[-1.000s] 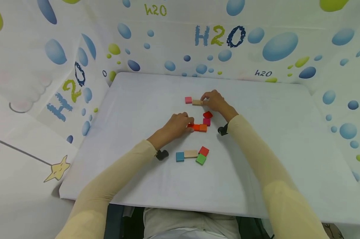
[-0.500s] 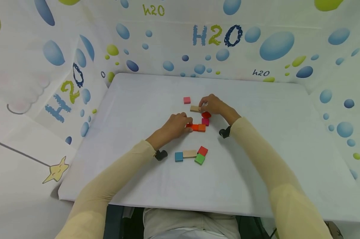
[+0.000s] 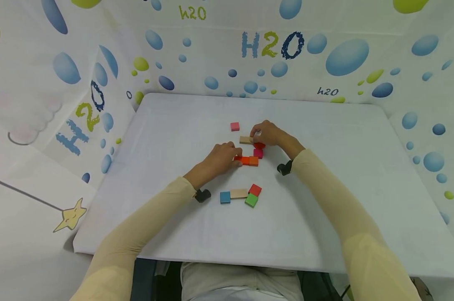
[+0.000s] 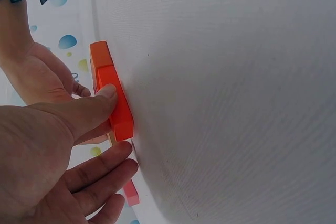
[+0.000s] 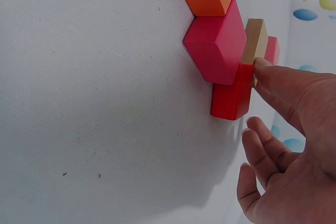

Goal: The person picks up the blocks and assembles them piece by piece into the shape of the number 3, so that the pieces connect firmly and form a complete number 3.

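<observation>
My left hand (image 3: 219,159) pinches a long red-orange block (image 4: 122,108) between thumb and index finger, its other fingers spread loosely. End to end with it is an orange block (image 3: 253,161). A magenta block (image 5: 218,40) adjoins the orange one, with a red block (image 5: 231,95) touching it on the far side. Behind these, my right hand (image 3: 270,133) pinches the right end of a flat tan block (image 3: 246,140), right by the red block. The thumb hides part of that end. A pink block (image 3: 235,126) lies farther back, apart from the tan one.
Nearer the person, a second row holds a blue block (image 3: 225,197), a tan block (image 3: 238,193), a red block (image 3: 255,190) and a green block (image 3: 251,200). All lie on a white-covered table (image 3: 167,234), with a printed cloth (image 3: 219,42) behind.
My right hand has brought the tan block nearer the person, away from the pink block and up to the red one. The left hand keeps its place on the red-orange block.
</observation>
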Demonstrator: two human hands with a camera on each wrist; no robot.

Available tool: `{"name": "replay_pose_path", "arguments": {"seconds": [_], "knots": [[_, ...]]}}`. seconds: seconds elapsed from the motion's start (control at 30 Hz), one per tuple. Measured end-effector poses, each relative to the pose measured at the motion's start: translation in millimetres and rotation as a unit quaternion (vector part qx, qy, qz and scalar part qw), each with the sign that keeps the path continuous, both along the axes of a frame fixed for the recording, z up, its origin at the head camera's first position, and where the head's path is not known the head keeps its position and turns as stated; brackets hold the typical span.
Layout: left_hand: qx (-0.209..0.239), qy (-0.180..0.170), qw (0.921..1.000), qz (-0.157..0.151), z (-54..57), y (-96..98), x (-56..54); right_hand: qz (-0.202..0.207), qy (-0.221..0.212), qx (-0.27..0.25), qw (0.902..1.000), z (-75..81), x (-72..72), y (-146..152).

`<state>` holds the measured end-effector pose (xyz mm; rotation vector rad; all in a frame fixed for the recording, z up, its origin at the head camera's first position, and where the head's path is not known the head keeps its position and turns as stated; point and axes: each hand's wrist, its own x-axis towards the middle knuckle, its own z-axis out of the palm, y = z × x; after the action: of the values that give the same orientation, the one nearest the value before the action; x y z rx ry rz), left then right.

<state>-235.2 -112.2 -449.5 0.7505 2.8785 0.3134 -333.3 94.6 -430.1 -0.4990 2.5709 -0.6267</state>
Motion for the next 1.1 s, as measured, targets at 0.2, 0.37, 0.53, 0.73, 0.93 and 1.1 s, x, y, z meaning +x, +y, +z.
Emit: {"name": "replay_pose_path", "arguments": {"seconds": [0.2, 0.37, 0.53, 0.73, 0.93, 1.1], "knots": [[0.005, -0.003, 1.0000, 0.000, -0.3, -0.4, 0.2, 0.006, -0.005, 0.005, 1.0000, -0.7, -1.8, -0.1], [0.011, -0.005, 0.9999, 0.005, 0.6, -0.3, 0.6, 0.011, -0.002, 0.004, 0.9999, -1.1, -2.7, -0.4], [0.012, -0.005, 0.9999, 0.010, 1.2, -0.4, 0.7, 0.014, 0.003, 0.001, 0.9999, 0.0, -1.9, -1.5], [0.012, -0.008, 0.9998, 0.014, 2.6, -0.5, 0.7, 0.017, 0.005, 0.001, 0.9998, 1.3, -1.8, -1.7], [0.008, -0.007, 0.9999, 0.012, 2.5, -0.4, -0.7, 0.011, 0.007, -0.005, 0.9999, 3.1, -5.5, -1.9], [0.009, -0.009, 0.9999, 0.009, 2.5, 1.1, -1.5, -0.012, 0.033, -0.002, 0.9994, 0.4, -14.3, -6.2]]}}
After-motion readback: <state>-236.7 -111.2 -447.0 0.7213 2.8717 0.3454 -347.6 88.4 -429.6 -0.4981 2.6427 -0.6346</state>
